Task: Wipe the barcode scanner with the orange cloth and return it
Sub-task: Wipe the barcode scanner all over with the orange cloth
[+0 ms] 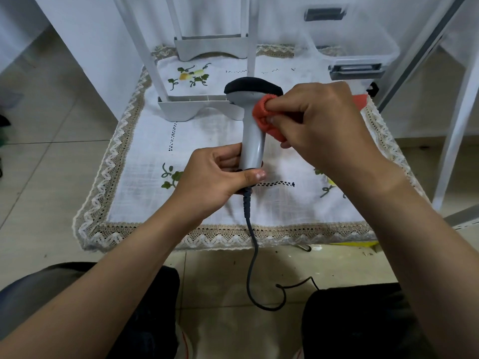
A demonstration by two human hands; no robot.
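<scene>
Your left hand [217, 174] grips barcode scanner [252, 125] handle upright; your right hand [321, 120] presses orange cloth [264, 116] against its neck.

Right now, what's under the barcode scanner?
An embroidered white tablecloth lies below the barcode scanner, held upright by the left hand. That hand hides the spot directly beneath its base.

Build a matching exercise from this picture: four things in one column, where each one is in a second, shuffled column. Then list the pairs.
1 barcode scanner
2 orange cloth
3 scanner cable
4 white rack

A hangs past the front edge of the tablecloth to the floor
B bunched in the right hand
C stands on the tablecloth
D gripped low by the left hand

Pairs: 1-D, 2-B, 3-A, 4-C
</scene>
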